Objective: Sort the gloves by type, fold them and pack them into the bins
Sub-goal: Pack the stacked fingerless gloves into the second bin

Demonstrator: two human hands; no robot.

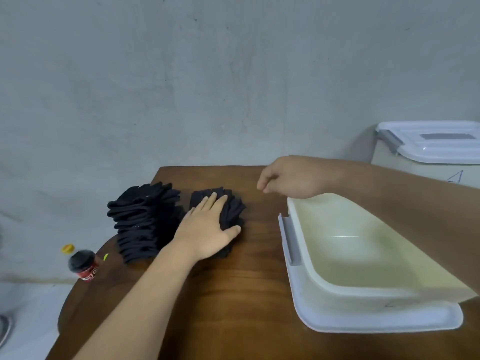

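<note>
Two stacks of folded black gloves lie on the brown wooden table point(233, 294). The taller stack point(145, 219) stands at the left. My left hand point(207, 227) presses flat on the smaller stack point(232, 211), fingers straight and thumb along its near side. My right hand point(288, 176) hovers above the table to the right of that stack, fingers loosely curled and holding nothing. Its forearm crosses over the open cream bin point(337, 284) at the right, which shows no gloves inside.
The bin sits on its white lid point(389, 323) near the table's right side. A second bin with a closed white lid point(431, 144) stands behind at the far right. A dark bottle with a yellow cap point(83, 263) stands by the table's left edge. A grey wall is behind.
</note>
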